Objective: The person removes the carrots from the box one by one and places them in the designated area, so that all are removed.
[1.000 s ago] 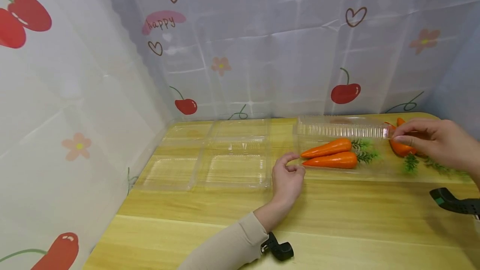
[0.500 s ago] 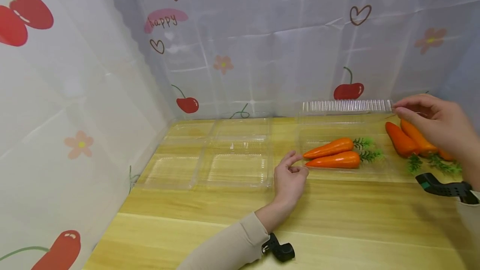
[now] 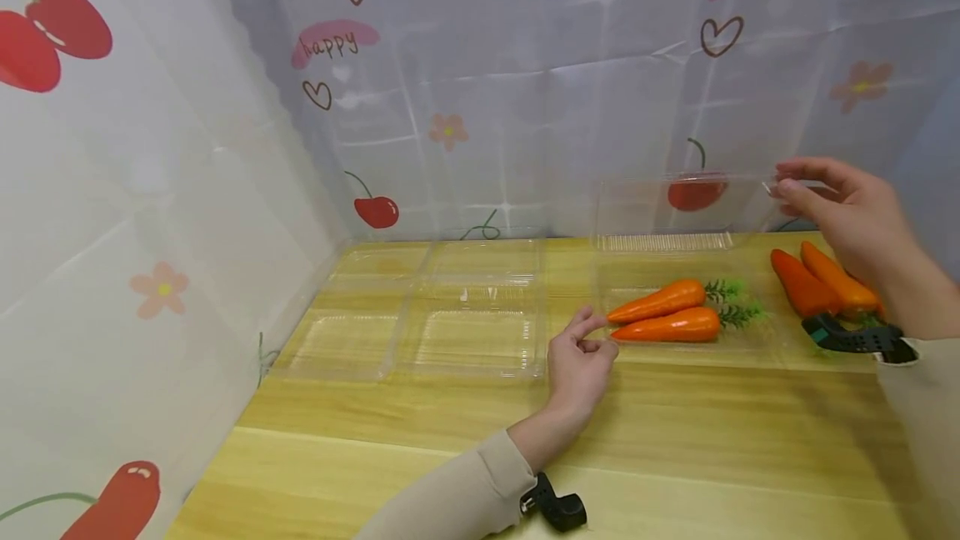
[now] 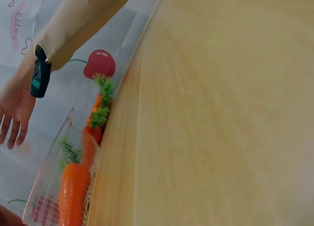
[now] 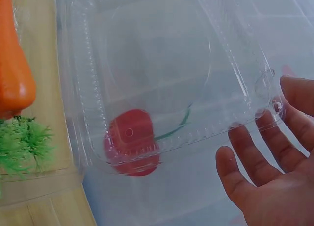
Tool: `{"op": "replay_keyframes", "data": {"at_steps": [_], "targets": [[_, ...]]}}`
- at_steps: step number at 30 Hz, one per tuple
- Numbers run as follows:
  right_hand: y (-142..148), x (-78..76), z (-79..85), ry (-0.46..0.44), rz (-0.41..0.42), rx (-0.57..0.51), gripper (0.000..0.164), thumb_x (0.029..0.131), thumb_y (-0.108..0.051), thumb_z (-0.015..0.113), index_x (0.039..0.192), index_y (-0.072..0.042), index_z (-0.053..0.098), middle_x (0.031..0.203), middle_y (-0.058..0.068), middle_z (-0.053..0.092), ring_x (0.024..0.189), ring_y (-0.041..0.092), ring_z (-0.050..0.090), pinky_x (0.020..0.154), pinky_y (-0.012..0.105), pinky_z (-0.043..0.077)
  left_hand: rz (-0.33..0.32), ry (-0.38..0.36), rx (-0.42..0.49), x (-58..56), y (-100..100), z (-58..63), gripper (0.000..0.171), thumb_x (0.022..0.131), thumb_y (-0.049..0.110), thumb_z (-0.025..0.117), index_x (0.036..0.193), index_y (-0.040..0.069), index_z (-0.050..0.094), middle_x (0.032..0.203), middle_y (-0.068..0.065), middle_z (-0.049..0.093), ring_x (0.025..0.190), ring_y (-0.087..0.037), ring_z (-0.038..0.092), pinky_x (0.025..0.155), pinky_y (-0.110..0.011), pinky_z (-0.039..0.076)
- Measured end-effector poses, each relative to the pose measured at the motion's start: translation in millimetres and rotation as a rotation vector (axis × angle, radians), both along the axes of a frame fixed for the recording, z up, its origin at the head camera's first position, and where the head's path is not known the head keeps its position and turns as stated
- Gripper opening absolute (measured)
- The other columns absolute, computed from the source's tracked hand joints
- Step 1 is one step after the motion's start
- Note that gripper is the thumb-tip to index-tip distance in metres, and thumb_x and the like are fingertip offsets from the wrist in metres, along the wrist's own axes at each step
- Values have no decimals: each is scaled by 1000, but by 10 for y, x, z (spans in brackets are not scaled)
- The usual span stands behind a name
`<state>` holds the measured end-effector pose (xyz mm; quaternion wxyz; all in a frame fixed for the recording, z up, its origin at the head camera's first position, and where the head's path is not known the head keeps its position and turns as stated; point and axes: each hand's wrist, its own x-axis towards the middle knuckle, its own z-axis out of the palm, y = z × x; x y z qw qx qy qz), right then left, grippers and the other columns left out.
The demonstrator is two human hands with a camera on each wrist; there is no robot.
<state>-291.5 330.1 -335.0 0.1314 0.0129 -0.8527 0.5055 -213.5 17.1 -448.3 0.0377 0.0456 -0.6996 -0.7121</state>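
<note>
An opened clear plastic clamshell box (image 3: 693, 348) holds two orange carrots (image 3: 667, 325) side by side, green tops pointing right. My left hand (image 3: 577, 369) grips the box's left edge with bent fingers and thumb, close to the carrot tips. Raised at the back, the hinged lid (image 3: 663, 242) stands nearly upright against the curtain. My right hand (image 3: 858, 207) pinches the lid's upper right corner between thumb and fingers. In the right wrist view the see-through lid (image 5: 162, 64) fills the middle, its corner at my fingertips, with one finger spread away from the edge.
Two more clear boxes, one in the middle (image 3: 476, 340) and one farther left (image 3: 341, 348), lie opened on the wooden table (image 3: 390, 457). Several loose carrots (image 3: 806, 286) lie right of the filled box. A printed curtain (image 3: 510, 107) rises behind the table.
My right hand has lifted the lid from low over the carrots up and back to nearly upright. My left hand stays at the box's left edge.
</note>
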Motion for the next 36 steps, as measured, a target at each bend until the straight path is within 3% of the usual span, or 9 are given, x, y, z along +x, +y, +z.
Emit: {"op": "replay_keyframes", "data": {"at_steps": [4,6,9,13,17,25,28,32,36], "targets": [[19,-128,18,33,53,-76,50,105,-36,55,154,-30,48,126,-26,55,99,-14,59,83,3,48,-1,4,-12,22,-5,4,34,81,-8,68,111,3,79,145,-4,62,71,-7,58,61,-13,46],[20,-197,29,53,88,-112,51,105,-30,58,155,-28,48,123,-24,55,98,-13,60,75,3,49,-2,5,-16,34,-7,8,34,81,-9,68,111,3,79,145,-3,62,70,-6,58,61,-13,46],[12,-298,40,60,128,-138,55,104,-24,60,157,-26,45,121,-22,55,98,-12,61,74,4,51,0,4,-19,51,-9,9,34,81,-9,68,111,3,79,145,-4,62,71,-6,58,61,-13,47],[-19,-435,39,31,123,-68,61,105,-29,58,161,-32,35,144,-10,53,105,-12,55,75,3,49,3,13,-21,70,-13,10,33,81,-8,68,110,3,79,144,-5,63,72,-7,60,62,-14,49],[-29,-549,12,-32,122,5,65,106,-38,53,163,-42,22,168,0,33,119,-6,49,74,2,45,1,39,-19,80,-15,8,30,81,-7,69,108,2,79,142,-7,63,73,-7,63,63,-15,51],[-13,-726,-63,-142,130,-20,71,105,-44,48,163,-49,7,172,9,23,118,1,50,73,8,49,15,43,-62,87,14,23,25,84,-4,70,106,3,79,137,-7,61,78,-8,62,67,-18,53],[-21,-772,-84,-158,120,-2,72,105,-47,47,163,-49,4,171,13,22,122,10,51,90,23,58,15,43,-75,79,23,28,28,83,-6,68,106,5,78,137,-7,61,77,-8,61,66,-17,52],[-37,-827,-109,-175,116,20,73,106,-47,45,163,-49,0,170,19,22,127,25,49,107,51,48,2,40,-82,72,24,21,32,82,-8,66,109,6,78,139,-5,59,76,-8,60,64,-17,50],[-57,-873,-151,-180,125,16,75,106,-46,47,164,-46,1,167,24,25,118,19,53,98,42,56,-21,36,-86,78,14,16,35,82,-8,65,112,5,77,144,-2,57,71,-7,57,62,-17,49]]}}
